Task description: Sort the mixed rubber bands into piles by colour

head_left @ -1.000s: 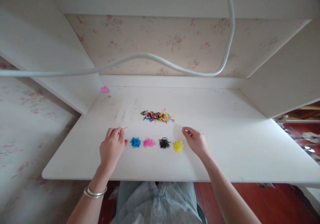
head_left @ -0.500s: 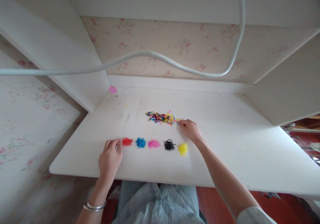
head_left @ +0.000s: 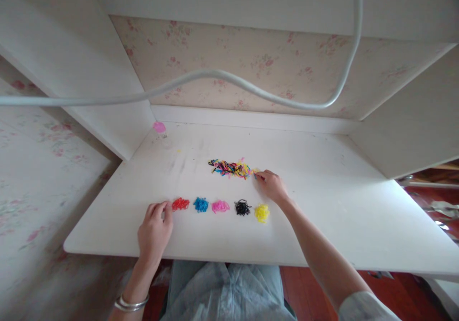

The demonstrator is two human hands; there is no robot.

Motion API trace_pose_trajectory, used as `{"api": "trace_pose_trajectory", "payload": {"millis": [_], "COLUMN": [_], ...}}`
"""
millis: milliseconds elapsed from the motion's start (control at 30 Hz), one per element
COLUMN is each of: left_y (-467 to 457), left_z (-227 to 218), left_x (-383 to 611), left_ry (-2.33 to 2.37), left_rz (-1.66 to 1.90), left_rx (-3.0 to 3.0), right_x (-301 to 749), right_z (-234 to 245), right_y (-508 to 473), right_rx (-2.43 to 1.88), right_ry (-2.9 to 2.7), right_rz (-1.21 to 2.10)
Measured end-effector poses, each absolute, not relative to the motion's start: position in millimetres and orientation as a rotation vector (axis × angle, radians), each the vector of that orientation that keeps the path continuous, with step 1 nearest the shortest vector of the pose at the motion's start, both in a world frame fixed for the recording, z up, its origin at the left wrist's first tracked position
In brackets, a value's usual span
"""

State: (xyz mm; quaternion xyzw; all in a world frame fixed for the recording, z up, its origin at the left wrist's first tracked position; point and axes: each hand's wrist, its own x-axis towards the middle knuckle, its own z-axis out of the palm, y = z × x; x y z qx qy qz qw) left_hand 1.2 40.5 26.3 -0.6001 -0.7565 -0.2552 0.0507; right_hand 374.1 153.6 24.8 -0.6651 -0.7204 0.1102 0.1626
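Note:
My right hand pinches at the right end of a mixed pile of small rubber bands, its fingertips on a band at the edge. Left of a red pile of bands, my left hand rests on the table, fingers curled and closed; whatever they hold, if anything, is hidden. Rightward from the red bands run a blue pile, a pink pile, a black pile and a yellow pile, all sorted by colour.
The white table ends close to my lap. A pink round object sits in the back left corner. White panels rise on both sides, and a white cable crosses the view above the table.
My left hand has drawn slightly away from the red pile. My right hand stays at the mixed pile's right end, nearly unmoved. The view has shifted a little.

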Motion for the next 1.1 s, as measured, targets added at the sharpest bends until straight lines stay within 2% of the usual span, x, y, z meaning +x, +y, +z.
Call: {"api": "trace_pose_trajectory", "payload": {"millis": [300, 500, 667, 867, 1100], "left_y": [47.0, 41.5, 25.9, 21.8, 24.1], "left_z": [30.7, 27.2, 21.2, 21.8, 25.1], "left_x": [0.7, -1.5, -7.3, -12.0, -7.6], "left_ry": [-2.416, -2.369, -2.365, -2.458, -2.434], "left_rz": [-0.84, -1.02, -1.212, -1.425, -1.368], "left_rx": [-1.785, -1.789, -1.818, -1.734, -1.774], "right_x": [381.4, 354.9, 284.2, 205.5, 162.1], "right_z": [27.7, 54.9, 83.4, 97.1, 94.6], "right_y": [153.6, 131.3, 96.6, 87.7, 101.1], "right_rx": [-1.857, -1.738, -1.514, -1.356, -1.326], "right_ry": [-1.946, -1.918, -2.188, -2.564, -2.794], "right_rz": [0.327, 0.322, 0.465, 0.444, 0.383]}}
